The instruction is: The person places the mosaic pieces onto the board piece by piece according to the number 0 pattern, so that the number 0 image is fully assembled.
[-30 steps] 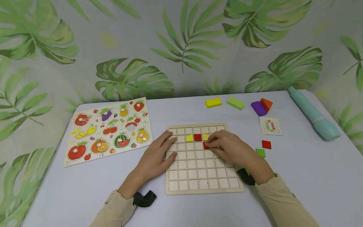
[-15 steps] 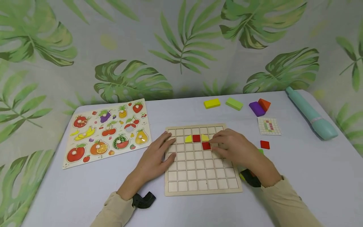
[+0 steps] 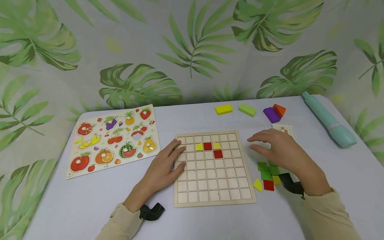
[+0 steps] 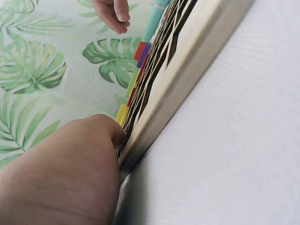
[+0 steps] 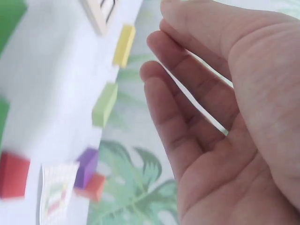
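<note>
R hand (image 3: 279,148), empty, fingers parted, hovers nr loose tiles (image 3: 266,175), prob. btwn placements.
L hand (image 3: 163,166), spread, rests on grid board (image 3: 210,183); next move likely needs pinch.

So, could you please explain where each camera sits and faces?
Head: on the head, facing forward and down at the grid board; left hand and right hand show.
Left wrist: worn there, facing along the board; left hand close, right hand beyond.
Right wrist: worn there, facing past the right hand to the leafy backdrop.
Both wrist views show the yellow block.
</note>
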Action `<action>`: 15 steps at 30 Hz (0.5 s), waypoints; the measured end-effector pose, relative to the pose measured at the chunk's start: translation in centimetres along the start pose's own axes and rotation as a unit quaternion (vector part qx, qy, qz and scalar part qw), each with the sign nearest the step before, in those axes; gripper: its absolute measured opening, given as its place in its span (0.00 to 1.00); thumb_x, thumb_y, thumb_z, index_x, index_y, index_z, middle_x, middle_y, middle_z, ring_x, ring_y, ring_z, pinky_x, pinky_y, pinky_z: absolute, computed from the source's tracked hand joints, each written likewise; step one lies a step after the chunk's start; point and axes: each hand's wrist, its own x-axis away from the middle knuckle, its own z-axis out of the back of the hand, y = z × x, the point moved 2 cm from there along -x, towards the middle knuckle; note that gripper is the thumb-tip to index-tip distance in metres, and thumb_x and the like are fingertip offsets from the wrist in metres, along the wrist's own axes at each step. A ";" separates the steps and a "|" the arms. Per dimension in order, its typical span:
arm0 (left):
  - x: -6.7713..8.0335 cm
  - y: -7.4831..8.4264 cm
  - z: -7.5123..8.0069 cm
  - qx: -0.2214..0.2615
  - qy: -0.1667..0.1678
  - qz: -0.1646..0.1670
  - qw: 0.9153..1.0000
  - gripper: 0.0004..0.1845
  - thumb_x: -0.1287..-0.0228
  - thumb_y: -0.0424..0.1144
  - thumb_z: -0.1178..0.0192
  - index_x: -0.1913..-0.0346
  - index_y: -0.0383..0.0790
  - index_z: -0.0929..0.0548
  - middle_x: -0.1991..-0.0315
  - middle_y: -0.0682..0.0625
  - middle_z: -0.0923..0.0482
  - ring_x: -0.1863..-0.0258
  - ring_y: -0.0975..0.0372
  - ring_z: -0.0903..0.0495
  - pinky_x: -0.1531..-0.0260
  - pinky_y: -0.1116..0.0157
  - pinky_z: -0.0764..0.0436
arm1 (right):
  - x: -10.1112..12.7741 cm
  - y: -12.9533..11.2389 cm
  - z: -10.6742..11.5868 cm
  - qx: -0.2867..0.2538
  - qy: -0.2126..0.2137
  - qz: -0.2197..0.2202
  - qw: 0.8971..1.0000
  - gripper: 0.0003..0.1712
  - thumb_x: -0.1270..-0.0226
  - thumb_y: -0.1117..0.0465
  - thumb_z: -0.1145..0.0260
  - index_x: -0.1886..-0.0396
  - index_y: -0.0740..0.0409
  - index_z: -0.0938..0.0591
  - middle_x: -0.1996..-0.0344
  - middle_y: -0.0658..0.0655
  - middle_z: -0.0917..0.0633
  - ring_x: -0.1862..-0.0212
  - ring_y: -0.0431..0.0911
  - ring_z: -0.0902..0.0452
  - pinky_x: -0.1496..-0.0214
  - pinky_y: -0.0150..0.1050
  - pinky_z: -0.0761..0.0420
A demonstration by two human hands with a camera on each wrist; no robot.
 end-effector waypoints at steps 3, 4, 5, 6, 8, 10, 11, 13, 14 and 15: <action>0.0 0.0 0.0 0.000 0.001 -0.003 1.000 0.29 0.26 0.49 0.41 0.27 0.42 0.26 0.22 0.44 0.37 0.20 0.52 0.41 0.27 0.46 0.33 | 0.4 1.5 0.6 0.007 0.027 0.008 1.000 0.16 0.40 0.62 0.21 0.52 0.55 0.09 0.55 0.55 0.09 0.52 0.54 0.15 0.50 0.57 0.15; 0.0 0.0 0.1 0.000 0.002 -0.003 1.000 0.29 0.26 0.49 0.41 0.27 0.42 0.26 0.22 0.44 0.37 0.20 0.52 0.41 0.27 0.46 0.33 | 0.6 2.1 0.7 0.006 0.034 0.011 0.999 0.16 0.41 0.62 0.20 0.52 0.54 0.09 0.56 0.54 0.09 0.54 0.52 0.14 0.52 0.56 0.15; 0.0 0.1 0.1 0.000 0.002 -0.004 1.000 0.29 0.26 0.49 0.41 0.27 0.42 0.26 0.22 0.44 0.37 0.20 0.52 0.41 0.27 0.46 0.33 | 0.8 2.7 0.9 0.005 0.040 0.011 0.999 0.17 0.42 0.62 0.20 0.52 0.53 0.09 0.57 0.53 0.09 0.55 0.51 0.14 0.53 0.53 0.14; 0.0 0.1 0.1 -0.001 0.002 -0.004 1.000 0.29 0.26 0.48 0.41 0.27 0.42 0.26 0.22 0.44 0.37 0.20 0.52 0.41 0.27 0.46 0.33 | 1.0 3.3 1.0 0.002 0.043 0.007 0.999 0.17 0.43 0.61 0.20 0.52 0.53 0.09 0.57 0.52 0.09 0.56 0.49 0.14 0.55 0.49 0.13; 0.0 0.1 0.1 -0.002 0.001 -0.003 1.000 0.29 0.26 0.48 0.41 0.28 0.42 0.26 0.22 0.44 0.37 0.20 0.52 0.41 0.27 0.46 0.33 | 1.4 4.6 1.1 -0.013 0.041 -0.005 0.999 0.18 0.42 0.60 0.19 0.51 0.51 0.09 0.56 0.51 0.10 0.57 0.49 0.14 0.56 0.40 0.14; 0.0 0.1 0.0 -0.002 0.000 -0.002 1.000 0.28 0.26 0.48 0.41 0.28 0.42 0.26 0.22 0.45 0.37 0.20 0.52 0.41 0.27 0.46 0.33 | 1.8 5.9 1.1 -0.032 0.026 -0.035 0.999 0.18 0.41 0.57 0.20 0.50 0.50 0.09 0.55 0.51 0.10 0.56 0.50 0.14 0.57 0.32 0.16; 0.0 0.1 0.0 -0.002 0.000 -0.001 1.000 0.28 0.26 0.48 0.41 0.28 0.42 0.26 0.22 0.45 0.37 0.20 0.52 0.41 0.27 0.46 0.33 | 2.0 6.5 1.1 -0.042 0.017 -0.052 0.998 0.18 0.40 0.55 0.20 0.49 0.49 0.09 0.54 0.52 0.10 0.54 0.51 0.15 0.57 0.28 0.18; 0.0 0.1 0.0 -0.001 0.000 -0.001 1.000 0.28 0.26 0.48 0.41 0.28 0.42 0.26 0.22 0.44 0.37 0.20 0.52 0.41 0.27 0.46 0.33 | 2.3 7.6 1.1 -0.060 -0.001 -0.084 0.995 0.19 0.38 0.52 0.21 0.47 0.49 0.10 0.52 0.53 0.10 0.51 0.53 0.16 0.57 0.25 0.21; 0.0 0.1 0.0 -0.001 0.000 -0.002 1.000 0.28 0.26 0.48 0.41 0.28 0.42 0.26 0.22 0.44 0.37 0.20 0.52 0.41 0.27 0.46 0.33 | 2.5 8.1 1.0 -0.066 -0.011 -0.098 0.993 0.20 0.37 0.50 0.22 0.46 0.49 0.10 0.51 0.54 0.11 0.50 0.54 0.17 0.56 0.25 0.21; 0.0 0.1 0.0 -0.001 0.000 -0.002 1.000 0.28 0.26 0.48 0.41 0.28 0.41 0.26 0.22 0.44 0.37 0.20 0.52 0.41 0.27 0.46 0.33 | 2.7 8.6 0.9 -0.072 -0.022 -0.113 0.991 0.22 0.37 0.48 0.23 0.45 0.49 0.11 0.50 0.56 0.11 0.48 0.55 0.18 0.56 0.25 0.22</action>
